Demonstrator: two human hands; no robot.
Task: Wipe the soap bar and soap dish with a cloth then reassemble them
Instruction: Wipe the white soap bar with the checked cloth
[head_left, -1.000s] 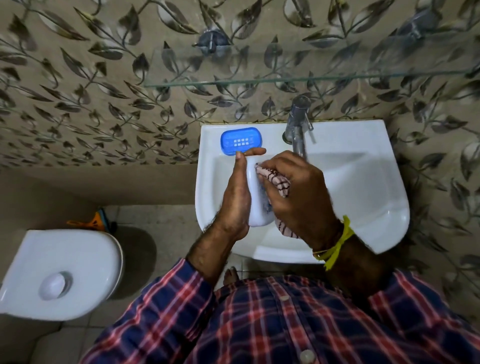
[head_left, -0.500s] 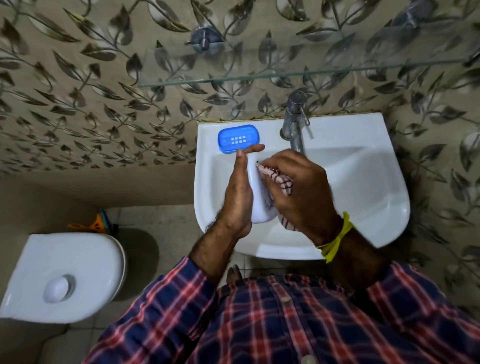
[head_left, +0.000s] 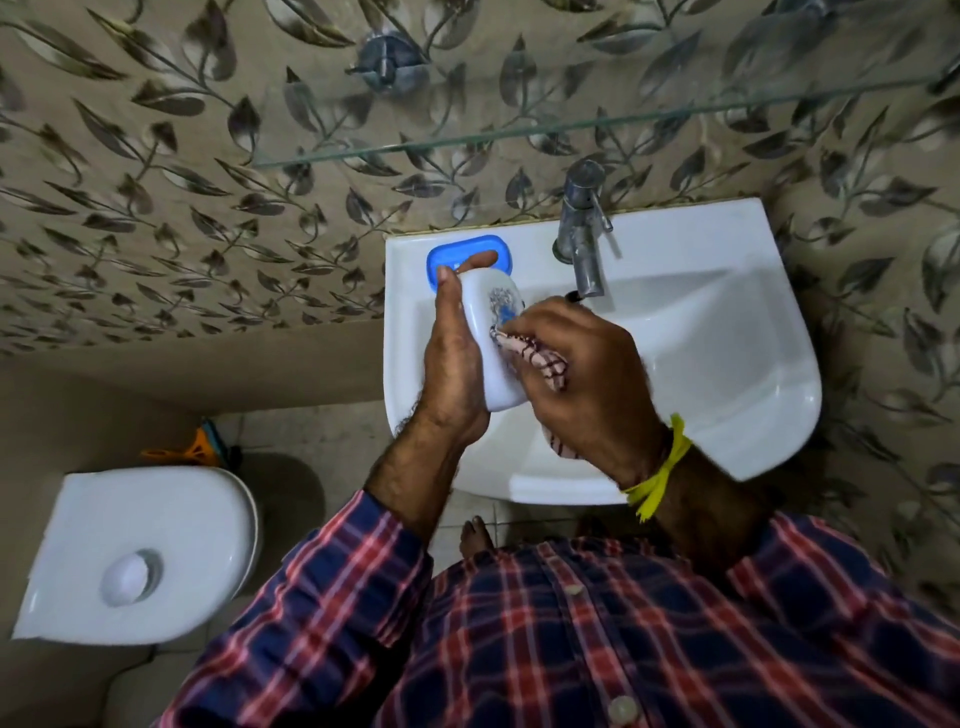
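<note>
Two hands over a sink (head_left: 753, 415): left hand (head_left: 452, 358) cradles the soap bar (head_left: 491, 332), right hand (head_left: 587, 379) pinches the cloth (head_left: 540, 358).
Left fingertips overlap the blue soap dish (head_left: 467, 247); tap (head_left: 582, 228) just beside.

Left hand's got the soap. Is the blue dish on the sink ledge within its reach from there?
Probably yes. The left hand holds the soap bar with its fingertips already over the blue soap dish on the sink ledge; nothing lies between.

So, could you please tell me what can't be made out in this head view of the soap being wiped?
- Soap dish: near edge and part of its slotted middle hidden by the left hand and soap bar.
- Cloth: mostly bunched inside the right hand.
- Soap bar: far side covered by the left palm; printed mark too blurred to read.
- Sink: drain hidden behind the hands.
</note>
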